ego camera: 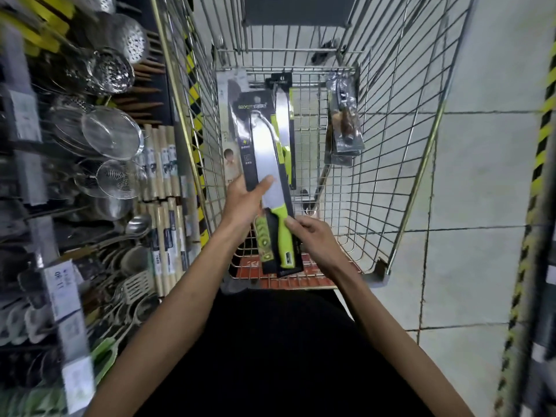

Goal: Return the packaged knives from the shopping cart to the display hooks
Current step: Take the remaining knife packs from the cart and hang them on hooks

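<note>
I hold a packaged knife with a green handle and black card above the wire shopping cart. My left hand grips the package's left edge, thumb lying on the blade. My right hand pinches the package by the handle end. Beneath it in the cart lie another green-and-black knife pack, a pale pack along the left wall, and a clear pack with a brown-handled knife leaning against the right wall.
A display rack on the left holds hanging strainers, skimmers, rolling pins and spatulas, with price tags. Tiled floor lies to the right, edged by yellow-black tape.
</note>
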